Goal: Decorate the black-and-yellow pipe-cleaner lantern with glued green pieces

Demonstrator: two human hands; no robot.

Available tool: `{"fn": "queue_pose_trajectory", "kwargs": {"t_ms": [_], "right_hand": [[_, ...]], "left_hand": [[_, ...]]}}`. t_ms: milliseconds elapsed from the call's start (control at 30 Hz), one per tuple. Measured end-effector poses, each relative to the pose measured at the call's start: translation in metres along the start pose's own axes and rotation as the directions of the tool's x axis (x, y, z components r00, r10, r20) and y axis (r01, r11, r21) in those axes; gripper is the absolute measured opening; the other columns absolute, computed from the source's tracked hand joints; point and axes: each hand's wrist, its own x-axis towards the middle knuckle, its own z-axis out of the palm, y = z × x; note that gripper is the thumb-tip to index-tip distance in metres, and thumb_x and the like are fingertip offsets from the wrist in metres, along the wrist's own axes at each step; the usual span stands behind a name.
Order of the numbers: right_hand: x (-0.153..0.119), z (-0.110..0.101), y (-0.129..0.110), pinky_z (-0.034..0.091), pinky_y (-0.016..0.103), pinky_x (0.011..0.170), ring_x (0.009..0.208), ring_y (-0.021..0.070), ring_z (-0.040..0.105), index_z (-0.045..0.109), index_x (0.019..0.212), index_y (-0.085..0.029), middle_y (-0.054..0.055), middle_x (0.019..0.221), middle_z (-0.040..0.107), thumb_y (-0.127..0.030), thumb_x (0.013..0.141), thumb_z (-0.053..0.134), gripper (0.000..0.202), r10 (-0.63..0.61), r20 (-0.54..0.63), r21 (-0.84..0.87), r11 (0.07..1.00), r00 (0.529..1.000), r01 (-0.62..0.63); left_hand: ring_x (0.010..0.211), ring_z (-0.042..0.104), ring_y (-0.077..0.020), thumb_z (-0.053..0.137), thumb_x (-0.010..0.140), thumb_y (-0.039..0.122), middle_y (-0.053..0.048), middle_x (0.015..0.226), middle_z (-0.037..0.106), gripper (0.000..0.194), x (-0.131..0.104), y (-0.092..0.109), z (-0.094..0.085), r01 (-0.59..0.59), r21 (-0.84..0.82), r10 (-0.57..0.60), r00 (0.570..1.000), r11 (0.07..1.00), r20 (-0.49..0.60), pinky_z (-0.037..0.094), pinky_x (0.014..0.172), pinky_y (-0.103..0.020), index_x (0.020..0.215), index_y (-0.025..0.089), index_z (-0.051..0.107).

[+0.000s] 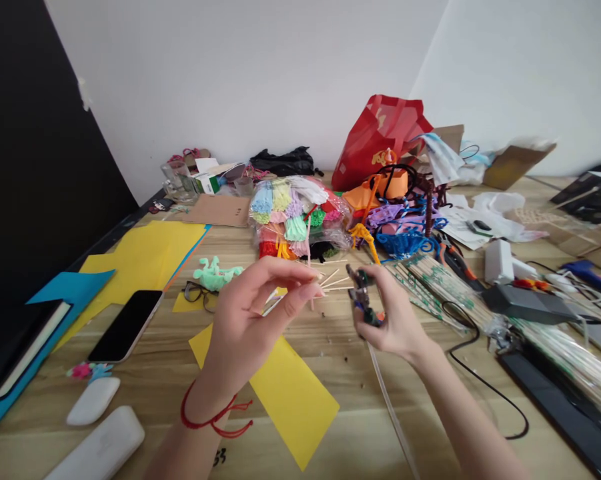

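Observation:
My left hand (260,313), with a red string bracelet (205,420) at its wrist, is pinched at thumb and forefinger over the middle of the table; whatever lies between the fingertips is too small to make out. To its right, my right hand (393,313) is wrapped round dark-handled pliers (363,297), whose jaws are blurred. The two hands are apart. Thin wooden sticks (333,280) lie behind and between them. Beneath my left hand is a yellow paper sheet (295,400). A mint-green fuzzy figure (216,273) rests just beyond it.
A bag of coloured pipe cleaners (295,217) and a red bag (380,140) stand at the back. On the left lie a phone (126,325), yellow paper (145,250) and white cases. Packs of sticks (440,287), a black cable (480,387) and tools are at right.

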Motion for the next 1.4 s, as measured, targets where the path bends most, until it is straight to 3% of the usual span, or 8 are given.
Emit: {"fn": "queue_pose_trajectory", "kwargs": {"t_ms": [100, 300, 433, 633, 867, 1133, 1300, 1400], "right_hand": [[0.022, -0.020, -0.020, 0.048, 0.045, 0.085, 0.095, 0.0294, 0.058, 0.044, 0.120, -0.022, 0.009, 0.107, 0.057, -0.021, 0.059, 0.061, 0.063, -0.142, -0.133, -0.056, 0.989, 0.981, 0.136], [0.039, -0.022, -0.046, 0.048, 0.048, 0.085, 0.099, 0.0323, 0.057, 0.043, 0.120, -0.023, 0.010, 0.107, 0.058, -0.022, 0.057, 0.059, 0.064, -0.209, -0.116, -0.104, 0.975, 0.971, 0.197], [0.038, -0.020, -0.046, 0.048, 0.046, 0.082, 0.094, 0.0301, 0.057, 0.045, 0.118, -0.022, 0.010, 0.103, 0.059, -0.022, 0.057, 0.057, 0.062, -0.210, -0.093, -0.102, 0.974, 0.973, 0.201], [0.036, -0.024, -0.046, 0.047, 0.044, 0.079, 0.090, 0.0283, 0.056, 0.046, 0.115, -0.020, 0.009, 0.098, 0.060, -0.023, 0.057, 0.057, 0.058, -0.218, -0.083, -0.124, 0.970, 0.972, 0.207], [0.038, -0.025, -0.046, 0.049, 0.044, 0.080, 0.091, 0.0288, 0.059, 0.047, 0.116, -0.021, 0.009, 0.099, 0.061, -0.023, 0.057, 0.057, 0.060, -0.225, -0.039, -0.051, 0.974, 0.974, 0.222], [0.037, -0.025, -0.047, 0.047, 0.043, 0.077, 0.083, 0.0276, 0.059, 0.046, 0.113, -0.022, 0.006, 0.089, 0.061, -0.022, 0.061, 0.056, 0.053, -0.256, -0.101, -0.124, 0.962, 0.961, 0.243], [0.038, -0.025, -0.047, 0.046, 0.040, 0.072, 0.077, 0.0259, 0.059, 0.048, 0.109, -0.021, 0.005, 0.082, 0.060, -0.020, 0.064, 0.056, 0.045, -0.278, -0.144, -0.176, 0.952, 0.950, 0.252], [0.038, -0.026, -0.047, 0.046, 0.039, 0.071, 0.074, 0.0245, 0.058, 0.049, 0.106, -0.022, 0.004, 0.081, 0.060, -0.018, 0.068, 0.055, 0.039, -0.289, -0.168, -0.190, 0.948, 0.943, 0.256]], "left_hand": [[0.078, 0.074, -0.0125, 0.069, 0.091, 0.022, 0.002, 0.084, 0.076, 0.004, 0.003, -0.004, 0.002, 0.021, -0.006, -0.021, 0.999, 1.000, 0.042, 0.061, 0.075, -0.022, 0.091, 0.024, 0.071], [0.084, 0.074, -0.0179, 0.062, 0.096, 0.030, -0.001, 0.092, 0.078, 0.012, 0.005, -0.012, 0.002, -0.042, 0.138, 0.028, 0.994, 0.990, 0.107, 0.062, 0.079, -0.031, 0.095, 0.028, 0.074], [0.090, 0.073, -0.0155, 0.057, 0.098, 0.024, 0.003, 0.096, 0.077, 0.018, 0.004, -0.017, 0.002, -0.118, 0.190, 0.090, 0.985, 0.975, 0.146, 0.060, 0.087, -0.029, 0.097, 0.031, 0.073], [0.093, 0.072, -0.0131, 0.058, 0.097, 0.019, 0.006, 0.101, 0.075, 0.020, 0.003, -0.022, 0.003, -0.146, 0.194, 0.119, 0.982, 0.970, 0.146, 0.058, 0.086, -0.025, 0.103, 0.034, 0.071], [0.084, 0.073, -0.0149, 0.057, 0.097, 0.016, 0.004, 0.092, 0.076, 0.020, 0.006, -0.016, 0.002, -0.233, 0.221, 0.195, 0.964, 0.947, 0.181, 0.060, 0.079, -0.027, 0.099, 0.030, 0.071], [0.076, 0.072, -0.0149, 0.059, 0.091, 0.008, 0.004, 0.087, 0.076, 0.022, 0.010, -0.016, 0.003, -0.370, 0.253, 0.331, 0.925, 0.894, 0.185, 0.058, 0.068, -0.025, 0.094, 0.026, 0.069], [0.080, 0.071, -0.0153, 0.052, 0.091, 0.002, 0.002, 0.092, 0.075, 0.031, 0.010, -0.018, 0.002, -0.389, 0.296, 0.343, 0.918, 0.872, 0.198, 0.058, 0.071, -0.025, 0.101, 0.026, 0.069], [0.072, 0.066, -0.0137, 0.052, 0.091, 0.002, 0.001, 0.086, 0.072, 0.030, 0.010, -0.020, 0.001, -0.410, 0.325, 0.360, 0.910, 0.852, 0.205, 0.054, 0.064, -0.024, 0.098, 0.025, 0.069]]}}
